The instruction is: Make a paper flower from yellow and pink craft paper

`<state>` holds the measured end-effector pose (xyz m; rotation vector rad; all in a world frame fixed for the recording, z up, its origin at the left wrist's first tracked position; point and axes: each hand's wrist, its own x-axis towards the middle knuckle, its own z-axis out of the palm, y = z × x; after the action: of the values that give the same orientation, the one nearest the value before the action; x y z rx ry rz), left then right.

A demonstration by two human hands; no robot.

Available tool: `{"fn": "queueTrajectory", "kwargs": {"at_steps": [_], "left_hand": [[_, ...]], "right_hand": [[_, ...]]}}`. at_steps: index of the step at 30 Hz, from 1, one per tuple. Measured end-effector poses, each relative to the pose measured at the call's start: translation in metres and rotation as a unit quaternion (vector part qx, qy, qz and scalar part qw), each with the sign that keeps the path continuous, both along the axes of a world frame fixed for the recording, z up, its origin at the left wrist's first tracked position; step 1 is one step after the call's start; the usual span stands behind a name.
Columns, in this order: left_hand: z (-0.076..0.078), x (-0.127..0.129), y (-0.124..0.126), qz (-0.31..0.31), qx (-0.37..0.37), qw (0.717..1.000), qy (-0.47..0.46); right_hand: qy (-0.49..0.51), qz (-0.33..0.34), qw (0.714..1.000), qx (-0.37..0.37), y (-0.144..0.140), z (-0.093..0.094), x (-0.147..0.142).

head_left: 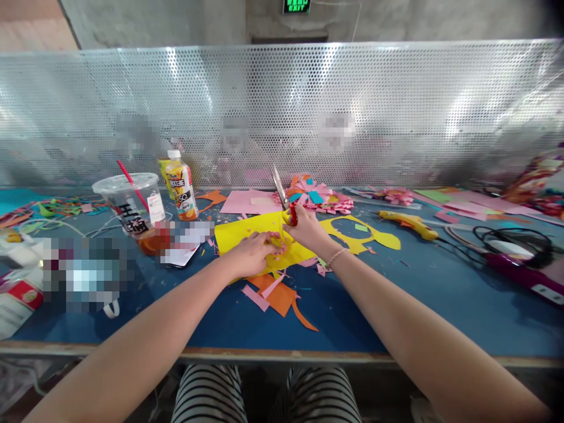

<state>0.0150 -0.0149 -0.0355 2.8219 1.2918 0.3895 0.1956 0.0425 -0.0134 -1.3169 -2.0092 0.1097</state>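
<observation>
I had right-hand fingers closed on the red-handled scissors, blades up toward the surface's far edge, probably clear of the yellow paper between near and far edges. Left-hand fingers, half-bent, likely steadied it; couldn't tell if they pinched anything.

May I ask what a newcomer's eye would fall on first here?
Probably the bright yellow sheet at centre, with the left hand on it and the right hand holding scissors. A clear cup with a red straw stands to the left; a yellow glue gun lies to the right.
</observation>
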Motion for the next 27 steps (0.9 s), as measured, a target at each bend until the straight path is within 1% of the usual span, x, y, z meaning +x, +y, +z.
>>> {"fn": "queueTrajectory", "kwargs": {"at_steps": [4, 9, 14, 19, 24, 27], "left_hand": [[0.002, -0.001, -0.002, -0.004, -0.003, 1.0, -0.007], [0.01, -0.001, -0.005, -0.016, 0.005, 1.0, -0.01], [0.017, -0.001, -0.005, 0.025, 0.019, 1.0, 0.003], [0.018, -0.003, -0.004, 0.065, 0.035, 0.997, 0.003], [0.018, -0.002, -0.003, 0.057, 0.038, 0.997, -0.031], [0.017, -0.001, -0.003, 0.03, 0.032, 0.998, -0.053]], "right_hand": [[-0.003, -0.003, 1.0, 0.003, 0.0, 0.002, 0.001], [-0.011, -0.031, 0.999, 0.0, 0.001, 0.004, 0.003], [-0.009, -0.033, 0.999, -0.004, 0.001, 0.004, 0.005], [-0.013, -0.03, 0.999, 0.005, 0.002, 0.004, 0.004], [-0.015, -0.026, 1.0, 0.005, 0.001, 0.004, 0.005], [-0.017, -0.026, 1.0, 0.002, 0.0, 0.005, 0.005]]}}
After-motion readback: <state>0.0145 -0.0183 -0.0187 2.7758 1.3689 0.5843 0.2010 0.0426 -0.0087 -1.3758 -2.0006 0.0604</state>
